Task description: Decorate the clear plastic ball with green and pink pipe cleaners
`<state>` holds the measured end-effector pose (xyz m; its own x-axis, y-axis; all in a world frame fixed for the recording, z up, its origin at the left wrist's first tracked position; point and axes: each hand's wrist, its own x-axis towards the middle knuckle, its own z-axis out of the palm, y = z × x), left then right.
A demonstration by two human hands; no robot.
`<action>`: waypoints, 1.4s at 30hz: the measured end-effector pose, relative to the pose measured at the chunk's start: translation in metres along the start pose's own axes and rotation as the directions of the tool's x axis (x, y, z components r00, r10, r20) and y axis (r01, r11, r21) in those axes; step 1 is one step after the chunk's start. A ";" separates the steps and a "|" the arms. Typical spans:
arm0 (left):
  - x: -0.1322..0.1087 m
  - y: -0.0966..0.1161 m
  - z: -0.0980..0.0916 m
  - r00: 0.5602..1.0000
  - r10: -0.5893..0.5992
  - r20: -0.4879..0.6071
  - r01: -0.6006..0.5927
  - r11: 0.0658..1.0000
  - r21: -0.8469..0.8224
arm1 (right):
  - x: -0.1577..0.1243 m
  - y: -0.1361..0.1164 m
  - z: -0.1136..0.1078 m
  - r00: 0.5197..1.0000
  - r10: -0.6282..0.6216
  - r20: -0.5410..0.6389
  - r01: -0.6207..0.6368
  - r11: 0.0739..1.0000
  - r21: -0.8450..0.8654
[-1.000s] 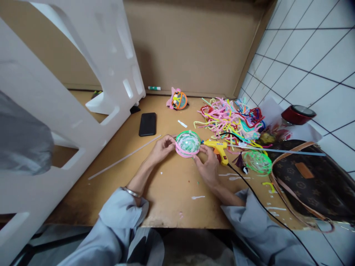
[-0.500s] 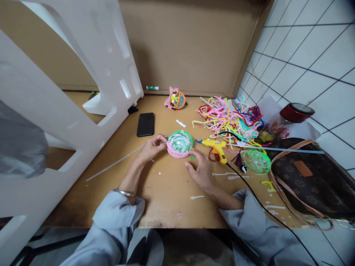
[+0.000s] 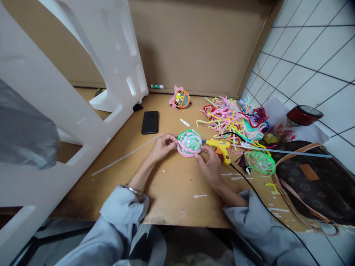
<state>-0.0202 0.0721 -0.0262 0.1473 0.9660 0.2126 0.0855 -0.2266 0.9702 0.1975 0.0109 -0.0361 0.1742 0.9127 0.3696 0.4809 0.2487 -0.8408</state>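
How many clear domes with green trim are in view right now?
2. One is between the left hand and right hand; the other lies beside the brown handbag. Any under the pipe-cleaner pile would be hidden.

Dome [image 3: 190, 140]: green and white streaks; green edge on the far side, pink band on the near side. Glue gun [image 3: 219, 144]: yellow body, blue nozzle. Fuzzy strands [image 3: 233, 117], far right: pink, yellow, red, turquoise. Handbag [image 3: 303, 186], right: dark brown, lighter repeating motifs, tan strap. Wall tiles [image 3: 310, 46], right: white, dark grid lines.
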 end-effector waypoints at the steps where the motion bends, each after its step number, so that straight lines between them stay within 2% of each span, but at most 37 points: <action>1: 0.000 0.000 0.001 1.000 -0.001 0.003 0.001 1.000 -0.001 | 0.001 0.000 -0.001 1.000 0.008 0.000 -0.008 1.000 0.008; 11: -0.004 0.005 0.008 0.996 0.045 0.075 -0.050 0.997 0.064 | 0.007 -0.003 -0.006 0.998 0.044 -0.039 -0.043 0.999 0.022; 16: -0.006 0.008 0.008 0.990 0.105 0.094 -0.123 0.971 0.205 | 0.007 -0.001 -0.005 0.999 0.027 -0.041 -0.027 1.000 0.008; 21: -0.008 0.015 0.008 0.984 0.146 0.103 -0.173 0.923 0.344 | 0.006 0.003 -0.005 0.997 -0.064 -0.050 0.062 0.996 -0.057; 28: -0.007 0.008 0.011 0.992 0.125 0.032 -0.126 0.895 0.428 | 0.003 0.007 -0.003 0.962 -0.270 -0.026 0.259 0.942 -0.214; 36: -0.006 0.009 0.015 0.993 0.121 -0.005 -0.105 0.883 0.457 | 0.002 0.011 0.000 0.937 -0.348 -0.020 0.328 0.900 -0.287; 42: -0.006 0.011 0.018 0.992 0.121 -0.033 -0.093 0.883 0.461 | 0.002 0.012 0.001 0.945 -0.327 -0.003 0.309 0.895 -0.323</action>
<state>-0.0021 0.0612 -0.0191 0.1239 0.9349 0.3326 0.5157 -0.3470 0.7834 0.2024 0.0161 -0.0457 0.0098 0.7802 0.6255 0.7614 0.3997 -0.5104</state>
